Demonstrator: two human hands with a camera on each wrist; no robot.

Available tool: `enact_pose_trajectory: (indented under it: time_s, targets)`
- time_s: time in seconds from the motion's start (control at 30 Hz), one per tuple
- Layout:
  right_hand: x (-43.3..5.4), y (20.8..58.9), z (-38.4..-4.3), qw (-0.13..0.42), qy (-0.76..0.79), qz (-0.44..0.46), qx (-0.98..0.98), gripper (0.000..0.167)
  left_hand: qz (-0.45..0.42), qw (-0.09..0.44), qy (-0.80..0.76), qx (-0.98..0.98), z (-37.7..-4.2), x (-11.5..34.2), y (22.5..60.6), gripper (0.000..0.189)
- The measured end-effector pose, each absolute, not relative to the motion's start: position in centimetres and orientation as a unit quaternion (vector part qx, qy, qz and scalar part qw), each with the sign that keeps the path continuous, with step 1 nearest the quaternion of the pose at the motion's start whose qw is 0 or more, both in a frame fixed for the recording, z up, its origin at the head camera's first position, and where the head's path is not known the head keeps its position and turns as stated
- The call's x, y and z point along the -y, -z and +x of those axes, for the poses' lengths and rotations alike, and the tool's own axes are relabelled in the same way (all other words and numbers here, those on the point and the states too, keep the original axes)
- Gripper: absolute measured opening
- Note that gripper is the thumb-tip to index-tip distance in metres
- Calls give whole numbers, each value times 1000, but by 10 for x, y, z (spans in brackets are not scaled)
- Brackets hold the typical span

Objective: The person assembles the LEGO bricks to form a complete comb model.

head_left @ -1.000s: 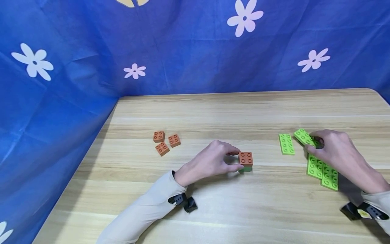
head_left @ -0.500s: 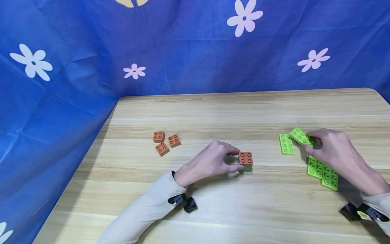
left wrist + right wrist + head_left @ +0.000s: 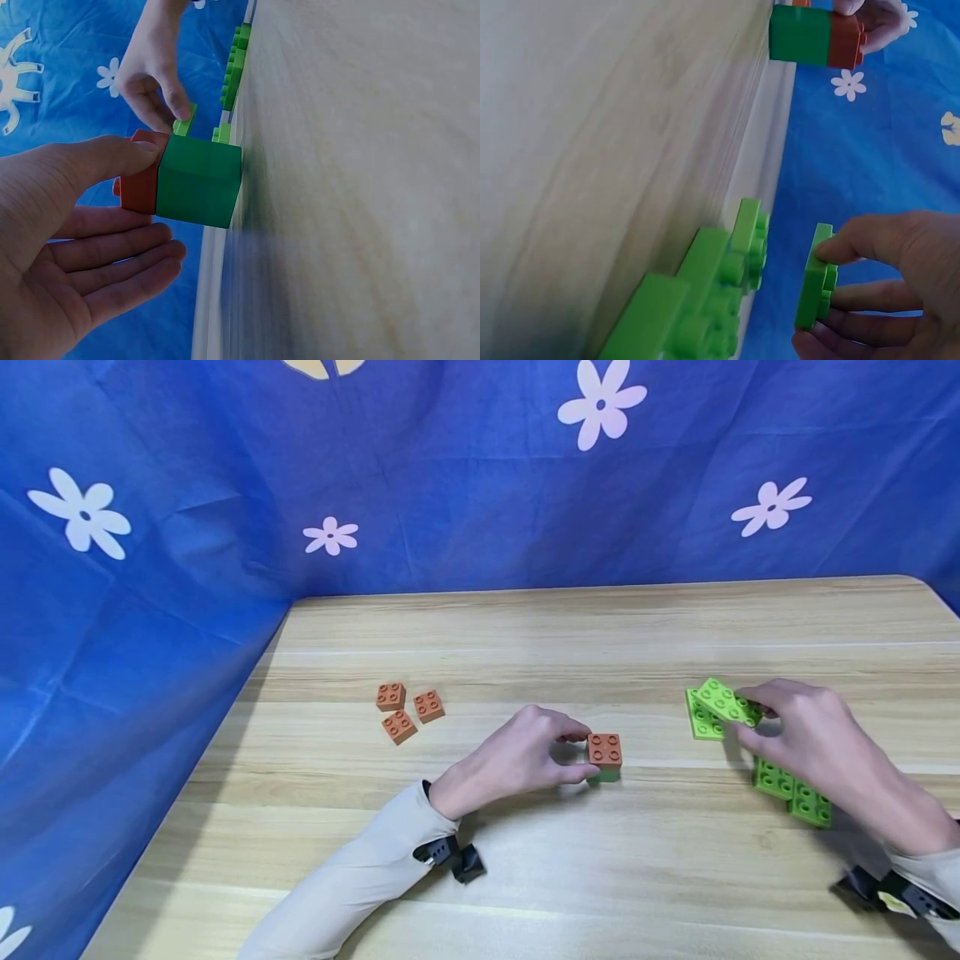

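Note:
My left hand (image 3: 517,752) pinches a reddish-brown toy brick (image 3: 604,750) between thumb and fingers. That brick sits on top of a taller green block (image 3: 199,180), which stands upright on the table. On the right side, my right hand (image 3: 813,735) holds a thin lime-green studded plate (image 3: 814,281) by its end, with the thumb on one face and fingers on the other. The plate is raised off the table, tilted, studs up. In the head view it overlaps another lime-green plate (image 3: 699,727) lying flat beneath it.
Two more lime-green plates lie side by side under the right forearm, the nearer one (image 3: 810,806) partly covered. Three loose reddish-brown bricks (image 3: 400,727) sit together at the left of the wooden table (image 3: 525,643). A blue flowered cloth (image 3: 465,477) hangs behind.
My right hand has lifted the lime-green plate from beside the others and carried it left, over the far plate. My left hand has stayed on the brown brick.

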State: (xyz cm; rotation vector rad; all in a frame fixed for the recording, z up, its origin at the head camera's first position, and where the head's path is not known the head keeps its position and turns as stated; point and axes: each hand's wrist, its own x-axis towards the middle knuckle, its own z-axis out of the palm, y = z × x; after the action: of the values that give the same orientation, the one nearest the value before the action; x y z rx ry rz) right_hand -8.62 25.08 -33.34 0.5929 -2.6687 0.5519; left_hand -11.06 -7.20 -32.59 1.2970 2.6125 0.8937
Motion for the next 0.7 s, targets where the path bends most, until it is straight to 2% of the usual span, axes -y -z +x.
enact_pose_trajectory:
  time_s: [0.7]
  targets:
    - [-229,328,-76,214,-209,272,915,47,423,39,-297,-855,-111,71,326,37]
